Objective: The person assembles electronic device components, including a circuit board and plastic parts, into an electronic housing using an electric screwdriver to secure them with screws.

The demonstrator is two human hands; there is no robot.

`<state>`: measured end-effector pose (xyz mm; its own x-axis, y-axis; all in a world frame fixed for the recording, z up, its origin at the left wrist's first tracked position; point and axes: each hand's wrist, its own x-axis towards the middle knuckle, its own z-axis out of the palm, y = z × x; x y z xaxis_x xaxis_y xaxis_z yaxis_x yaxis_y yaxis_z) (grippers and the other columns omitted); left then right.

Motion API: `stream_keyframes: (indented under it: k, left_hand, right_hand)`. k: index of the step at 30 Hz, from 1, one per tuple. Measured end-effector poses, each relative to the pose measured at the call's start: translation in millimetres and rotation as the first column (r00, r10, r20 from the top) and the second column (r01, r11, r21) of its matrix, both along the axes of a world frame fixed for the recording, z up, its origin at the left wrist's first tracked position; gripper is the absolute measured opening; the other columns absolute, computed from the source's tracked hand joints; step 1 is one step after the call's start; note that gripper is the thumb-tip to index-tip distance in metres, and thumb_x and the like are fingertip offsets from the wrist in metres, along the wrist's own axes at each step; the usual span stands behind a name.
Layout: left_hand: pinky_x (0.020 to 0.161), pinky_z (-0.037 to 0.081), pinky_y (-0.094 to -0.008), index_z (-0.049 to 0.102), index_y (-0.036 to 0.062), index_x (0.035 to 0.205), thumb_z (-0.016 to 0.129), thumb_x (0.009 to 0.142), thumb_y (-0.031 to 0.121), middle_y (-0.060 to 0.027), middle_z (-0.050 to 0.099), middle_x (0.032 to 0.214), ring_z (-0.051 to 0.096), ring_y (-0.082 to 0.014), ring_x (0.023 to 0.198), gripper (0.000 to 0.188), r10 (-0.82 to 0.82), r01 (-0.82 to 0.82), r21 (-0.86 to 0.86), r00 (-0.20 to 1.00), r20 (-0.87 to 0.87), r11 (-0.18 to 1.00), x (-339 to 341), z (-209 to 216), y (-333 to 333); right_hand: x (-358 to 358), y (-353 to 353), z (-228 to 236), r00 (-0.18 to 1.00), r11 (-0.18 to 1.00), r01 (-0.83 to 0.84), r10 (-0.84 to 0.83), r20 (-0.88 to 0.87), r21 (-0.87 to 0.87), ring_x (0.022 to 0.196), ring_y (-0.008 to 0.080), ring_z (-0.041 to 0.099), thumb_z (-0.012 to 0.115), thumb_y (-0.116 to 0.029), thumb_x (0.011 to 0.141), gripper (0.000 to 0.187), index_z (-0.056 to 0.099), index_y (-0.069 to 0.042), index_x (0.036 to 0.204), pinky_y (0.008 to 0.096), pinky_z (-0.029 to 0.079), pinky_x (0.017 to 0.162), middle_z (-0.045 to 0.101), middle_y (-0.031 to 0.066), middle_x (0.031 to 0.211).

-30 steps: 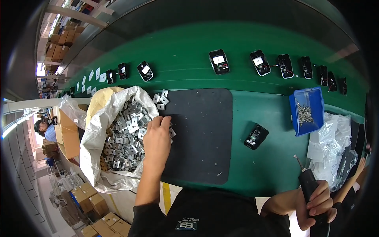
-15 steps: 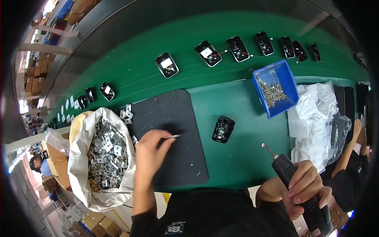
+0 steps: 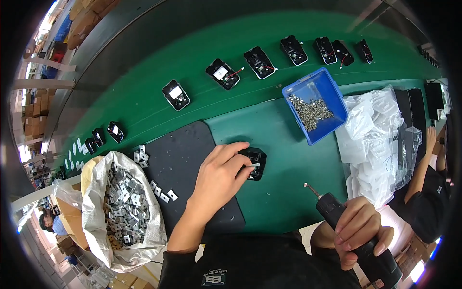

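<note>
My left hand pinches a small metal plate between thumb and fingers, over a black plastic housing on the green work surface. The fingers hide part of the housing, so I cannot tell whether the plate touches it. In my right hand, fingers wrap round a black electric screwdriver, its bit slanting up and to the left. A small silvery screw appears to sit on the bit's tip, apart from the housing.
A white woven sack full of metal plates stands left, beside a black mat with loose plates. A blue bin holds screws. Plastic bags lie right. Several housings line the green belt. A co-worker's arm shows far right.
My left hand has carried the metal plate rightward from over the mat to the housing. My right hand still holds the screwdriver. The view has shifted, and housings on the belt appear farther left.
</note>
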<state>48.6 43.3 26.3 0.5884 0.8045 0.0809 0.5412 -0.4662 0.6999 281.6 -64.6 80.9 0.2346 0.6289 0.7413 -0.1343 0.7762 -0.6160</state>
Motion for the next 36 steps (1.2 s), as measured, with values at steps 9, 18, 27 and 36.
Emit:
stream_keyframes:
  k: [9,18,27,36]
  left_hand:
    - [0.069,0.050,-0.0319,0.065,0.0051,0.101,0.070,0.076,0.003,-0.0094,0.061,0.103,0.060,-0.0212,0.077,0.026,0.150,-0.120,-0.243,0.983,0.109,0.963,17,-13,0]
    - [0.066,0.045,-0.0268,0.063,0.0066,0.115,0.067,0.074,0.000,-0.0088,0.059,0.105,0.054,-0.0170,0.074,0.041,0.176,-0.116,-0.363,0.975,0.137,0.925,8,-9,-2]
    - [0.051,0.047,-0.0236,0.066,0.0033,0.099,0.087,0.066,0.018,-0.0079,0.067,0.086,0.057,-0.0134,0.062,0.042,0.078,0.000,-0.183,0.906,0.416,0.983,-8,15,-42]
    - [0.047,0.044,-0.0226,0.068,0.0045,0.090,0.082,0.071,0.010,-0.0037,0.068,0.076,0.055,-0.0100,0.052,0.024,0.079,0.082,-0.279,0.849,0.522,0.957,-1,9,-57]
  right_hand:
    - [-6,7,-2,0.989,0.989,-0.144,0.143,-0.023,-0.024,0.054,0.0106,0.062,0.075,-0.009,0.077,0.045,0.049,-0.015,0.113,0.0219,0.054,0.052,0.064,-0.0005,0.068]
    - [-19,16,0,0.976,0.979,-0.204,0.201,-0.085,-0.017,0.057,0.0129,0.064,0.071,-0.007,0.081,0.043,0.046,-0.015,0.115,0.0249,0.054,0.053,0.062,0.0006,0.069]
    - [-25,29,10,0.923,0.926,-0.376,0.378,-0.074,0.044,0.063,0.0091,0.065,0.075,-0.010,0.080,0.049,0.045,-0.015,0.119,0.0209,0.056,0.063,0.063,0.0004,0.075]
    - [-32,25,12,0.902,0.906,-0.410,0.420,-0.105,0.099,0.064,0.0114,0.065,0.077,-0.008,0.078,0.050,0.046,-0.012,0.118,0.0226,0.057,0.064,0.063,0.0021,0.074]
